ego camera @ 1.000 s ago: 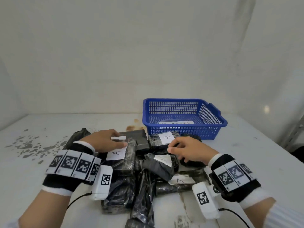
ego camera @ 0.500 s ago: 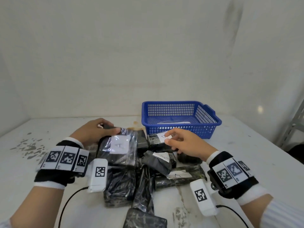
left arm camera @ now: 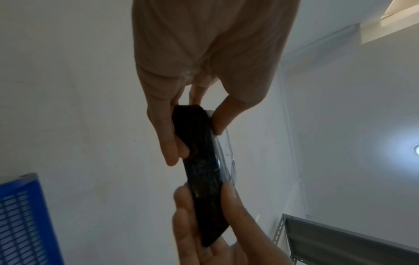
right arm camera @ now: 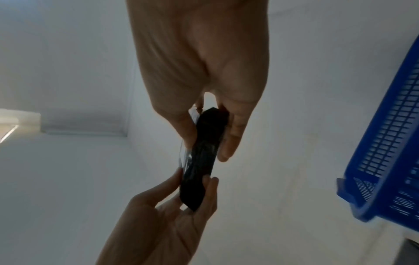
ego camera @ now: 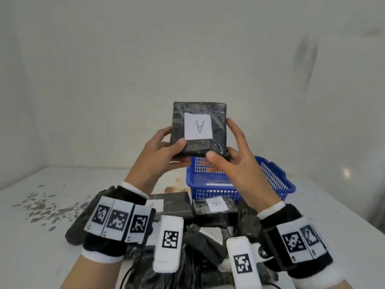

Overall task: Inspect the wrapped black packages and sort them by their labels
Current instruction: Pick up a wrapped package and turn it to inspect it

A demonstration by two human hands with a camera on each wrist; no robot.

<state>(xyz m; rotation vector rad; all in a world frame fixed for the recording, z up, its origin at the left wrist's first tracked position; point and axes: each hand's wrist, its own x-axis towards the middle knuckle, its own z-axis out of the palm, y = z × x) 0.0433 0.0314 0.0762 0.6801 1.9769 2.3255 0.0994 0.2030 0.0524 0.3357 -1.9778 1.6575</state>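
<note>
A flat black wrapped package with a white label marked A is held upright in front of me, above the blue basket. My left hand grips its lower left corner, thumb on the front. My right hand grips the lower right edge. The left wrist view shows the package edge-on, pinched by my left hand. In the right wrist view my right hand pinches the package. Several more packages lie piled on the table, one labelled A and one labelled B.
The blue basket stands at the back right of the white table and holds a white sheet. Grey flecks mark the table on the left. A wall closes the back. A grey metal shelf stands to the right.
My left hand lifted the A package off the pile and raised it to eye level. My right hand left the B package and took hold of the raised package.
</note>
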